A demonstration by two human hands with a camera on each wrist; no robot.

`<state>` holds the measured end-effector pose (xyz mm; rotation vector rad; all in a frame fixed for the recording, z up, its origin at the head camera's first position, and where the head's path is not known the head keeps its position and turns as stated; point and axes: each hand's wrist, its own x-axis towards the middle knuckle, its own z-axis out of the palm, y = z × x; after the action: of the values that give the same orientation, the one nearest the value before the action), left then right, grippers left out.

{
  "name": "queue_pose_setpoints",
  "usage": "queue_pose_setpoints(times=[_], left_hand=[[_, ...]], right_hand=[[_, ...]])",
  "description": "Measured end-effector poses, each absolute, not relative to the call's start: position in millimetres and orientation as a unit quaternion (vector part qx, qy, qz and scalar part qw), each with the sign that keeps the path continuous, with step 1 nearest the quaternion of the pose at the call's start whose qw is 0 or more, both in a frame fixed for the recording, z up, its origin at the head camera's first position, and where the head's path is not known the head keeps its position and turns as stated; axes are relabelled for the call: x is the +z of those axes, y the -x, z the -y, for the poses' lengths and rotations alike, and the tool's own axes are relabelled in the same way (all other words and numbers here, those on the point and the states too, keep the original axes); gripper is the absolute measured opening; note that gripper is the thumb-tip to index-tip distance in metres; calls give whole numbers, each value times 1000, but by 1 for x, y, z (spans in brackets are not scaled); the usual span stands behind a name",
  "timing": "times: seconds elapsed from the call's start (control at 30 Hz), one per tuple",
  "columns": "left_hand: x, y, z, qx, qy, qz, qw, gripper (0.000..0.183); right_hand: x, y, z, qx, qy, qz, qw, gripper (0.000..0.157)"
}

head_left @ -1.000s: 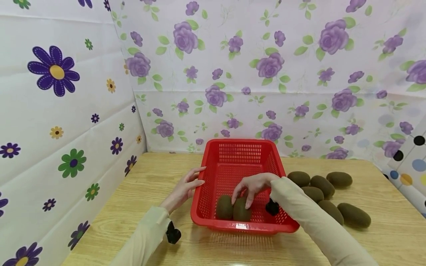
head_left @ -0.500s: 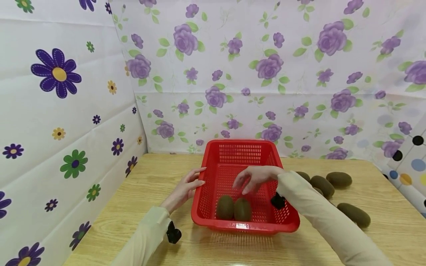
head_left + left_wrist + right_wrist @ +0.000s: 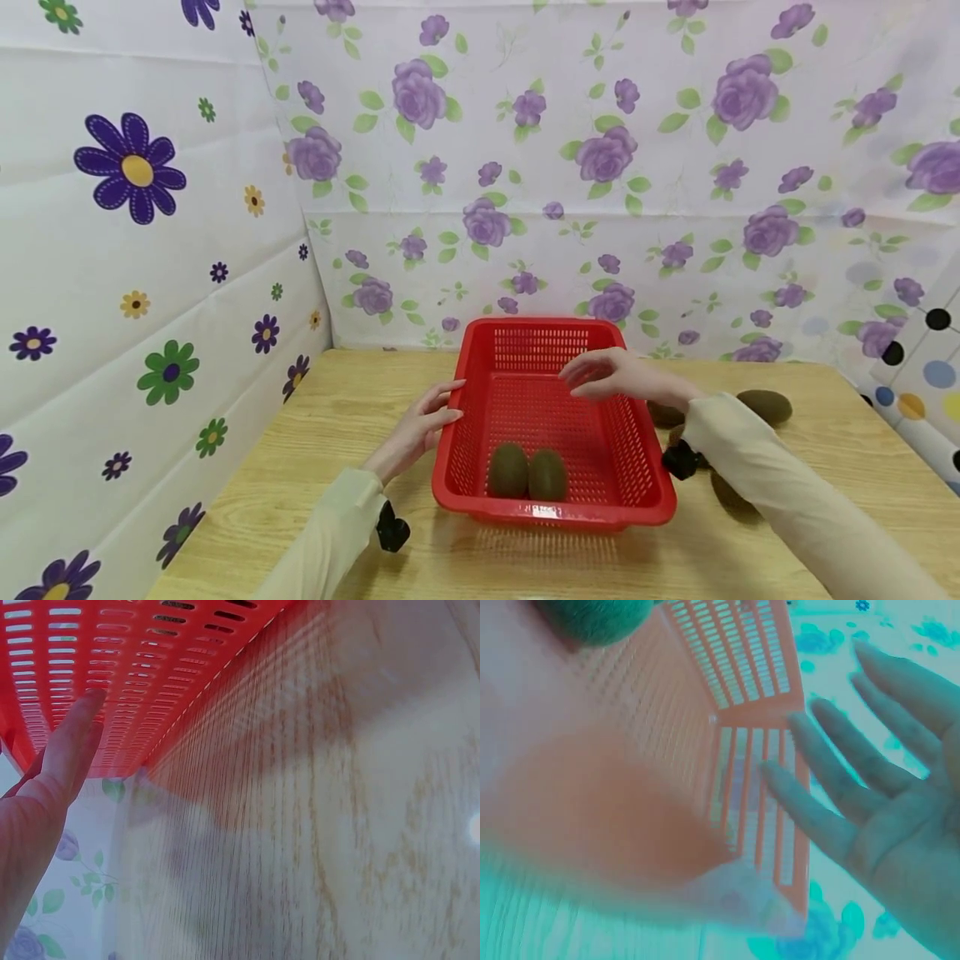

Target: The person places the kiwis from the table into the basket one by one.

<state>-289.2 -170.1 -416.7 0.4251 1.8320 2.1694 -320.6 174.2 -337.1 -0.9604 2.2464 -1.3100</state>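
A red plastic basket [image 3: 555, 510] with slotted walls stands mid-table. Inside, near its front wall, two brown kiwifruits [image 3: 508, 471] lie side by side. My left hand [image 3: 414, 427] touches the basket's left side by the rim; in the left wrist view its extended fingers [image 3: 71, 739] lie along the outer wall. Above the right part of the basket is my right hand [image 3: 622, 375], holding nothing. The right wrist view shows its fingers spread, with part of a kiwifruit [image 3: 596, 619] at the top left.
Several more kiwifruits [image 3: 765, 406] lie on the wooden table [image 3: 360, 375] right of the basket, some partly hidden behind my right hand and sleeve [image 3: 795, 475]. Flower-patterned sheets [image 3: 525, 150] hang behind the table and at its left.
My right hand has let go of the right kiwifruit in the basket, risen, and moved right toward the basket's right rim. The left hand stays on the basket's left side.
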Motion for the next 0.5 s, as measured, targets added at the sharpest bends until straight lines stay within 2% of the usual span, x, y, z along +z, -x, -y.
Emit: queue_pose_setpoints(times=[0.2, 0.5], left_hand=[[-416, 292, 169, 749, -143, -630, 149, 50], [-416, 290, 170, 749, -138, -631, 144, 49]], right_hand=[[-337, 315, -208, -495, 318, -803, 97, 40], [-351, 307, -265, -519, 276, -808, 39, 43]])
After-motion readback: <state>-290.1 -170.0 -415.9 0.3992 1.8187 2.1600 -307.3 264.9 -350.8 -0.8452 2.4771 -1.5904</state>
